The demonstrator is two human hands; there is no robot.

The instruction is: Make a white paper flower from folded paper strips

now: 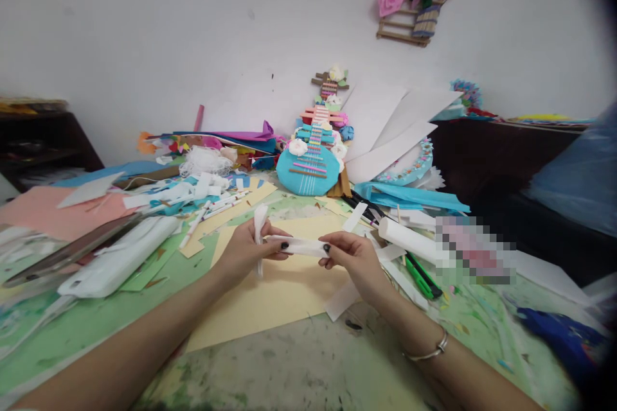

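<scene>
A white paper strip (304, 247) is stretched level between both my hands, above a sheet of cream paper (255, 321). My left hand (245, 247) pinches its left end between thumb and fingers. Another piece of white paper (261, 218) stands upright at the same hand, passing between the fingers. At the strip's other end, my right hand (354, 260) grips with thumb and fingertips. Beneath my right wrist lies a loose white strip (343, 298) on the cream sheet's edge. A green utility knife (423, 275) rests just right of that hand.
A white power strip (120, 257) lies to the left, near several markers (222, 207). Behind my hands stands a blue paper lute (308, 170) with paper flowers. A white paper roll (409, 241) and black scissors (364, 201) are on the right. Paper scraps cover the green tabletop.
</scene>
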